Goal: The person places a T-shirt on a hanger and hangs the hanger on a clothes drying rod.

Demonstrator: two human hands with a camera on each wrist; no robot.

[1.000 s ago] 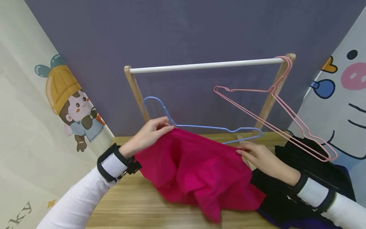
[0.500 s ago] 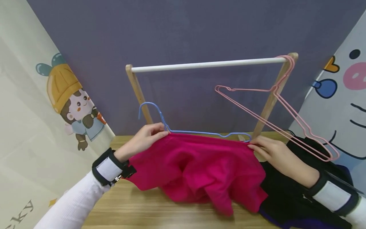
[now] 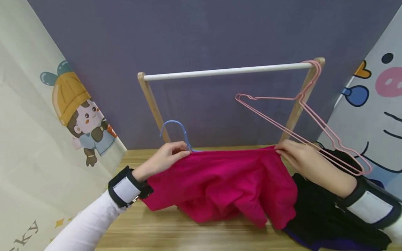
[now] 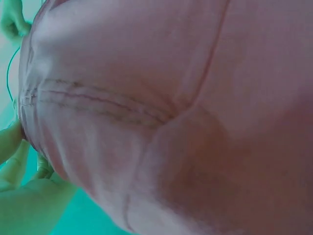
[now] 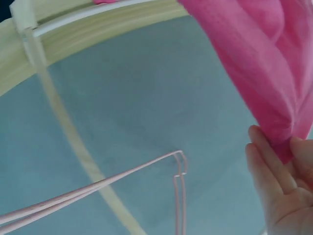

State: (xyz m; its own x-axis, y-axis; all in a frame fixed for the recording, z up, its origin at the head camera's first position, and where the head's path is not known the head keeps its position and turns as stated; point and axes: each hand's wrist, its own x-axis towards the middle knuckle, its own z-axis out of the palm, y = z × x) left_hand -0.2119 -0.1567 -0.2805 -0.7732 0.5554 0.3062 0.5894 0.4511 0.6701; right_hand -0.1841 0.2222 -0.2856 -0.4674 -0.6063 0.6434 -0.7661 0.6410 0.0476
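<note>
I saw thumb and fingers of the left hand point(image 3: 164, 157) pinching the pink garment point(image 3: 220, 184) by one end of its top edge, just beside the blue hanger's point(image 3: 185, 135) neck; the right hand point(image 3: 303, 162) pinched the other end; the cloth hung between them, over the middle of the table point(image 3: 150, 232); only the left wrist camera gave me its stitched seams, only the right its hand's palm; a black garment point(image 3: 329, 212) lay toward the table's near right corner; pink hangers point(image 3: 302, 96) hung from the rail point(image 3: 220, 72).
</note>
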